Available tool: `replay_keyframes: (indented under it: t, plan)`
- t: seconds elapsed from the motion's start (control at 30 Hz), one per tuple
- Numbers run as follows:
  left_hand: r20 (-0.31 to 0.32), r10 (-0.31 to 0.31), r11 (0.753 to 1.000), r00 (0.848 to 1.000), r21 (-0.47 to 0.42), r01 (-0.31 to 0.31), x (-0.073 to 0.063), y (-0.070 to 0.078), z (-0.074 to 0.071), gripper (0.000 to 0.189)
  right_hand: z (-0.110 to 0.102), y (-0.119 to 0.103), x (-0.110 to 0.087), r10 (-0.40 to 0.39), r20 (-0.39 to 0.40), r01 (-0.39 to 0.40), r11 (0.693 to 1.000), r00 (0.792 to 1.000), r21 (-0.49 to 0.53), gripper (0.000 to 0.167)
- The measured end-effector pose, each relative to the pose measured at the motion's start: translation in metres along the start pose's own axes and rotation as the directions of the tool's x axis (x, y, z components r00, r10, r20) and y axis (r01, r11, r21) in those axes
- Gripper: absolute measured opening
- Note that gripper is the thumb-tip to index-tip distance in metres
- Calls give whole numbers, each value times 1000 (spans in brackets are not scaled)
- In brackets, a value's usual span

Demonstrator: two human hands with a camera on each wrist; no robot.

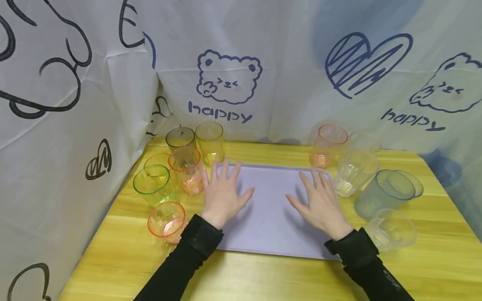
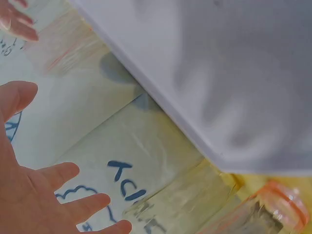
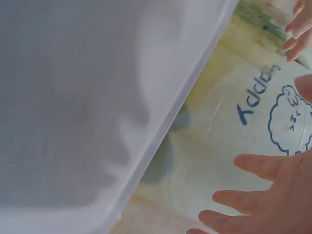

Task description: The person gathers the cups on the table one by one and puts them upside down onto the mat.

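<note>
Both hands hover over a pale lilac tray (image 1: 269,209) on the wooden table, fingers spread and holding nothing. My left hand (image 1: 223,194) is above the tray's left side, its fingers pointing to the far edge. Close beside it stands an orange-rimmed clear tumbler (image 1: 187,173). Over the tray's right side is my right hand (image 1: 320,202), with a clear tumbler (image 1: 354,173) just beyond its fingers. In the left wrist view the left hand (image 2: 44,180) shows straight, parted fingers; the right wrist view shows the right hand (image 3: 263,200) the same way. Shadows of fingers fall on the tray.
Left of the tray stand a green tumbler (image 1: 154,184), a low orange-rimmed cup (image 1: 167,221), a dark grey tumbler (image 1: 180,138) and a yellow tumbler (image 1: 210,142). At the right are a red-rimmed tumbler (image 1: 327,144), blue-grey cups (image 1: 384,194) and a clear cup (image 1: 393,230). A printed curtain (image 1: 278,104) hangs behind.
</note>
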State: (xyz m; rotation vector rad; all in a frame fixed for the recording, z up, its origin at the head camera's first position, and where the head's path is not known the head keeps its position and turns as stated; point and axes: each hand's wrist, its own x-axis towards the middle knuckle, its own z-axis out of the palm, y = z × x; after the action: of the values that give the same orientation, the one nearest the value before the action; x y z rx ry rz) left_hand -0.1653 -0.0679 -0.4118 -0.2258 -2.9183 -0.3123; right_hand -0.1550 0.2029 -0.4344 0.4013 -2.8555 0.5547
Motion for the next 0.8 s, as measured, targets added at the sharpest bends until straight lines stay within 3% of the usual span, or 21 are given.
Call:
replay_keyframes:
  t: [0.1, 0.23, 0.4, 0.53, 0.63, 0.8]
  plan:
    - [-26, 2, 1000, 1000, -17, -3, -4, -1, -11, 81, 0, -9, 2, 4, 1, -4, 992, 1000, 127, 69]
    - [-49, -7, 999, 999, -37, 5, -13, -4, -27, 80, 2, -24, 4, 7, -10, -4, 959, 1000, 283, 63]
    - [-65, -13, 999, 998, -33, 11, -22, -12, -49, 80, 5, -44, 12, -17, -57, 41, 884, 998, 465, 54]
    - [-79, -17, 999, 997, -43, 14, -25, -25, -65, 81, 7, -64, 20, -31, -64, 65, 752, 997, 656, 46]
    - [-95, -30, 999, 995, -44, 26, -26, -40, -77, 82, 10, -82, 25, -42, -25, 46, 618, 999, 785, 42]
    - [-111, -65, 998, 992, -26, 62, -23, -73, -94, 81, 17, -111, 31, -39, 100, -77, 392, 994, 917, 42]
